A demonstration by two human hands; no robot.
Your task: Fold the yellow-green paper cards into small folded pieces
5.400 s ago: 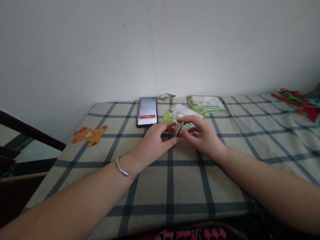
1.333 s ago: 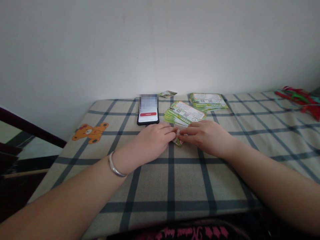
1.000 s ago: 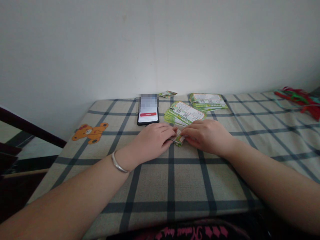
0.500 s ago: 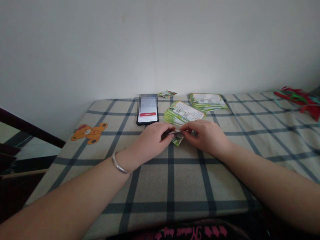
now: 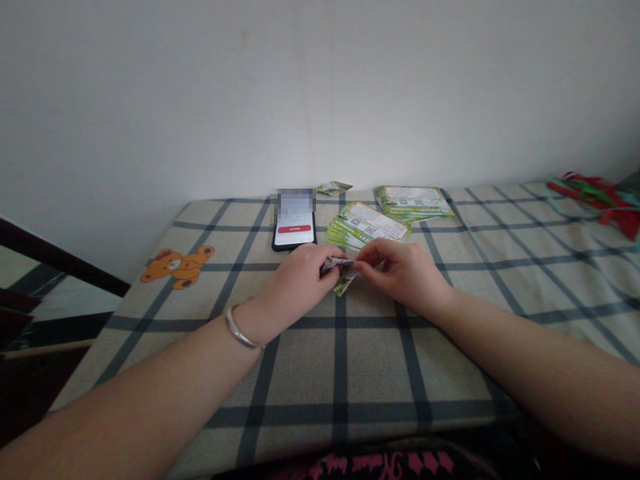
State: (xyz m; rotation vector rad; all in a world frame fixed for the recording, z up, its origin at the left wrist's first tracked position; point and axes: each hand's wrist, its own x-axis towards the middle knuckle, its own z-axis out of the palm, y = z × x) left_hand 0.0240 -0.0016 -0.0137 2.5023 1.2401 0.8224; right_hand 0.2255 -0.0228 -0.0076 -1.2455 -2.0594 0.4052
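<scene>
Between my two hands is a small folded paper card (image 5: 344, 283), printed green and white. My left hand (image 5: 305, 270), with a silver bangle on the wrist, grips its left side, the fingers hiding part of it. My right hand (image 5: 403, 267) pinches the card's right edge between thumb and forefinger. Just behind the hands lies a fanned pile of green-and-white printed cards (image 5: 373, 223). Farther back on the right sits a second stack of the same cards (image 5: 417, 201). A folded piece of such paper (image 5: 335, 188) rests near the wall.
A phone (image 5: 295, 235) with a lit screen lies behind my left hand. On the left of the checked tablecloth (image 5: 375, 360) is a flat orange teddy bear cutout (image 5: 177, 267). Red and green cords or cloth (image 5: 607, 203) lie at the far right. The wall (image 5: 320, 93) borders the table's back.
The folded card has shifted slightly left and tilted between my fingers. My right hand has moved a little left, its fingertips pinching the card's edge.
</scene>
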